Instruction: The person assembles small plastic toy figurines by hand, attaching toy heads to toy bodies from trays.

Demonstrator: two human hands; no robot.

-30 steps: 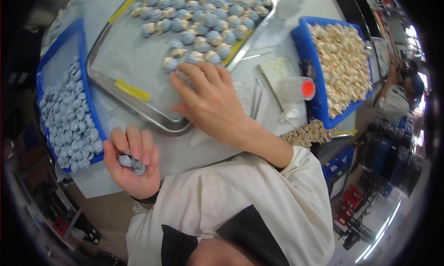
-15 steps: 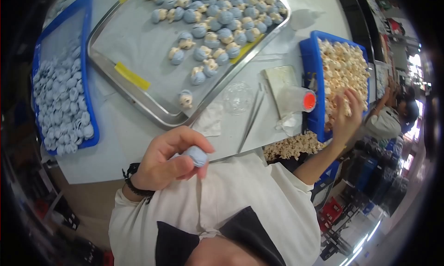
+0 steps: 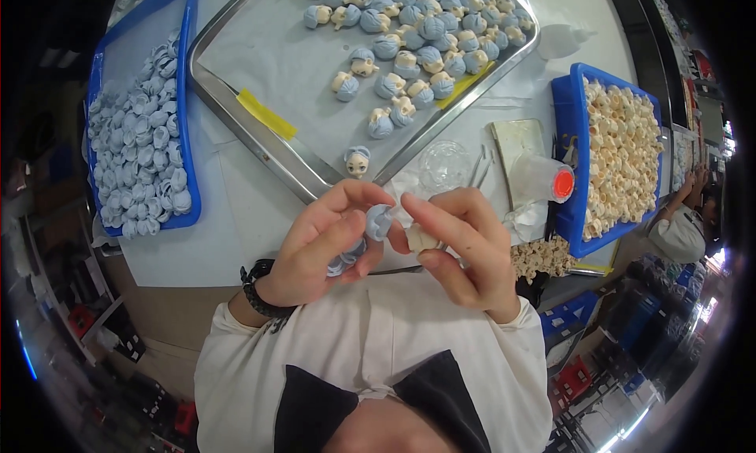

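Observation:
Above the near table edge, my left hand (image 3: 303, 244) pinches a hollow blue doll-hair piece (image 3: 379, 221) between thumb and fingertips. More blue pieces (image 3: 346, 258) are tucked in its lower fingers. Facing it, close but apart, my right hand (image 3: 476, 244) grips a small cream doll-face piece (image 3: 421, 239), partly covered by the fingers. Just beyond my hands, one doll head (image 3: 357, 162) with blue hair and a painted face rests at the near corner of a metal tray (image 3: 421, 142). Farther up the tray lie several joined blue-and-cream heads (image 3: 430, 59).
A blue bin (image 3: 191, 138) of blue hair pieces stands at left, another blue bin (image 3: 579, 138) of cream pieces at right. Between tray and right bin are a clear round dish (image 3: 443, 165), tweezers (image 3: 479, 165) and a red-topped cup (image 3: 547, 177). A co-worker (image 3: 681, 228) sits far right.
My right hand has come from the right bin to the middle, now with a cream doll-face piece. My left hand has turned its blue piece toward it. The whole view has shifted slightly.

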